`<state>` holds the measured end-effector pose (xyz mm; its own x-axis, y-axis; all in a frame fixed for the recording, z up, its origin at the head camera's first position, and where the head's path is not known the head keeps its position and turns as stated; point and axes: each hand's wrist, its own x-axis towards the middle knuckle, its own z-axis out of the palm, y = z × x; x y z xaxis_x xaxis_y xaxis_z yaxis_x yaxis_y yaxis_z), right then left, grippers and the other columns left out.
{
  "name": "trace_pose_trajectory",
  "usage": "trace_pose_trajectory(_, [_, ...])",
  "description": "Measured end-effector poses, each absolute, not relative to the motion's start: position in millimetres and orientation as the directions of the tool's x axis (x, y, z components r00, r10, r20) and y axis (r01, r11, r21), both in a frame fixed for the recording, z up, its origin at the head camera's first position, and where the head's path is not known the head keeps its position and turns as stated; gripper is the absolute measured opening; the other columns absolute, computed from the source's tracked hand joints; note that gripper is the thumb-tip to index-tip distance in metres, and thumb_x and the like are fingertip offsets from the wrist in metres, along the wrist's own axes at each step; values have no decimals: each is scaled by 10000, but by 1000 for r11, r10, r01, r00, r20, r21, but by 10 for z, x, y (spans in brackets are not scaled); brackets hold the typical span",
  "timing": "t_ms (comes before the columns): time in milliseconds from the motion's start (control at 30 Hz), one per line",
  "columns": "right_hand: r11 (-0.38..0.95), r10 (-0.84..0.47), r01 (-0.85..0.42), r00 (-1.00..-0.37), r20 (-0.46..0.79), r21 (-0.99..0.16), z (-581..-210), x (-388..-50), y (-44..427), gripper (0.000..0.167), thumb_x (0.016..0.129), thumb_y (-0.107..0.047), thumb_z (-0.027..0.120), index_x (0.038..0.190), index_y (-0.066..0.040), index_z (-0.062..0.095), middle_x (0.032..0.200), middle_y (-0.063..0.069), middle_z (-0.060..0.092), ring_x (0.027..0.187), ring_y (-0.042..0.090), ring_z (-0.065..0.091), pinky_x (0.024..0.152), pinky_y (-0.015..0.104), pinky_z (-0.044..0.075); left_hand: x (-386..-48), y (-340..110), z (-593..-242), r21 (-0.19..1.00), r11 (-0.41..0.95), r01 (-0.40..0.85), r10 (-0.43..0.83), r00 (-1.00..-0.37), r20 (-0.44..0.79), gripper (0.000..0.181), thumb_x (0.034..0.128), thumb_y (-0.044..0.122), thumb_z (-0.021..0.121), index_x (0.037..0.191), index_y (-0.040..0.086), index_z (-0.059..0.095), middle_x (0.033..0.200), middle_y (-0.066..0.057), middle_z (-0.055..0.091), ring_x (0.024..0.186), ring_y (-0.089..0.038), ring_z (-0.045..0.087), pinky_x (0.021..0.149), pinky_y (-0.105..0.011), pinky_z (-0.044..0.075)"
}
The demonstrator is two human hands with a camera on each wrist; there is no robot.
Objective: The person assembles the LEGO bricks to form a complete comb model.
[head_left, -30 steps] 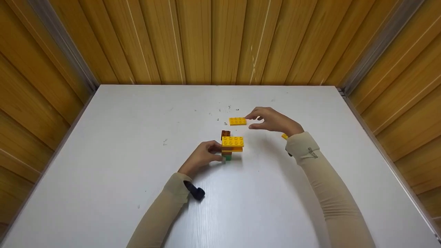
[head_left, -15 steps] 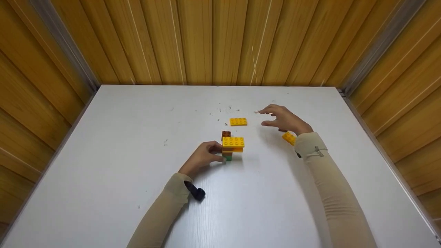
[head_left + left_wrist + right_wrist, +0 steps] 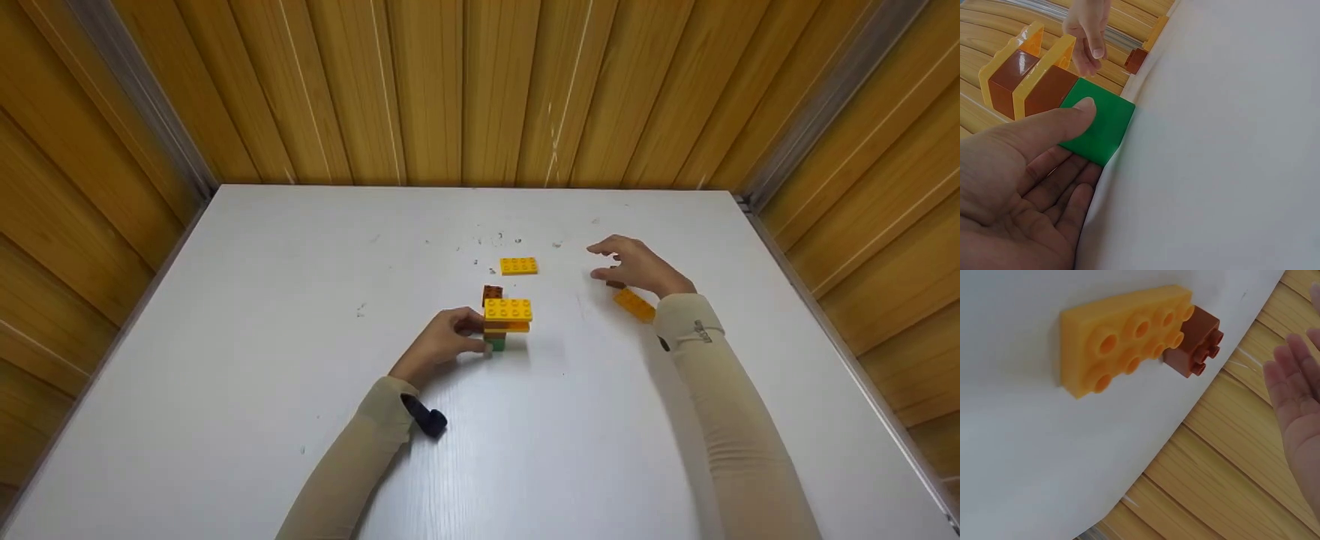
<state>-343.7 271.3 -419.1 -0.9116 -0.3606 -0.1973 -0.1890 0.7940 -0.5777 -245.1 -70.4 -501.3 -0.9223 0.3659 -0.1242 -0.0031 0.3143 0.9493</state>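
1. Green plastic block (image 3: 1103,126) forms the foot of the block tower (image 3: 508,309); your left hand grips it (image 3: 441,337) from the tower's left, thumb against one face. Brown bricks (image 3: 1050,93) alternate with yellow plates (image 3: 1042,70) above, the plates overhanging rightward.

2. Beyond and right of the tower, your right hand (image 3: 637,266) holds nothing, fingers loosely bent, near a loose eight-stud yellow plate (image 3: 1123,340) and a four-stud brown brick (image 3: 1192,343).

3. Behind the tower lies a second eight-stud yellow plate (image 3: 519,266). Nearer, a studded brown piece (image 3: 492,290) shows just behind the tower; whether it is joined on, you cannot tell.

4. Every piece looks light, stiff and smooth, hardly fragile, perhaps a little slick. Pinch loose pieces by opposite sides, below the studs. Keep the tower's hold low on the green: its overhang could make it tippy, and a twist might part the joints.
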Motion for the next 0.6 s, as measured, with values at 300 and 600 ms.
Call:
trace_pose_trajectory(300, [771,-382,-215,-910,-165,-599,-4348,-3435,2878,546,904,-160,665,1389,-2,470,1391,216,468,1258,386,453,1068,536,373,-2450,-708,-5013,948,319,-2,364,-923,-124,347,756,70,791,1077,87,658,1138,-68,685,1088,-194,631,1016,-360,457])
trace_pose_trajectory(600, [762,-337,-133,-917,-213,-633,-4469,-3407,3037,537,907,-112,654,1390,12,455,1300,177,507,1179,311,455,1104,516,334,-2467,-707,-5019,945,327,-5,371,-919,-133,348,762,85,787,1084,87,656,1144,-69,687,1081,-188,634,1009,-361,458])
